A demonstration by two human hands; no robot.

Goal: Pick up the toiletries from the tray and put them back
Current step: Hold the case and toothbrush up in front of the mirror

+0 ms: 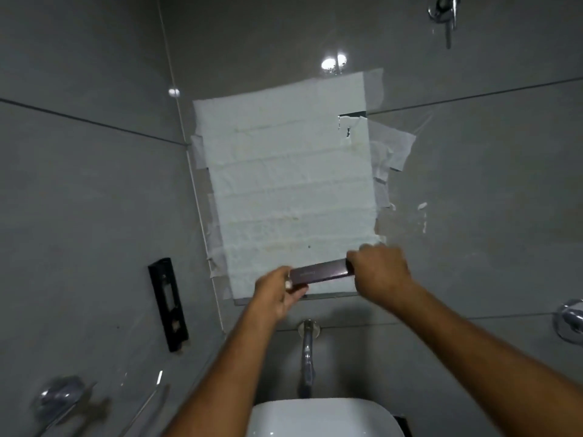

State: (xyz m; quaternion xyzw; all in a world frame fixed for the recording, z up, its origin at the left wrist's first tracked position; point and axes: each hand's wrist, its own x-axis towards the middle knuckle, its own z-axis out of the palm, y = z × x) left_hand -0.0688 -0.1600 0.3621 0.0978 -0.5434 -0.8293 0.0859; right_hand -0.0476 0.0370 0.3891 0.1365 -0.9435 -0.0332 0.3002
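I hold a long, dark maroon toiletry box [318,274] level in front of the wall, just below the middle of the view. My left hand [277,294] grips its left end with thumb and fingers. My right hand [378,269] is closed over its right end and hides that end. The box hangs in front of the lower edge of a mirror covered with white paper [290,190]. No tray shows in this view.
A chrome wall spout [307,357] juts out below my hands above a white basin [321,417]. A black wall holder [168,305] is mounted at the left. Chrome fittings sit at the lower left [60,400], right edge [571,320] and top right [443,14].
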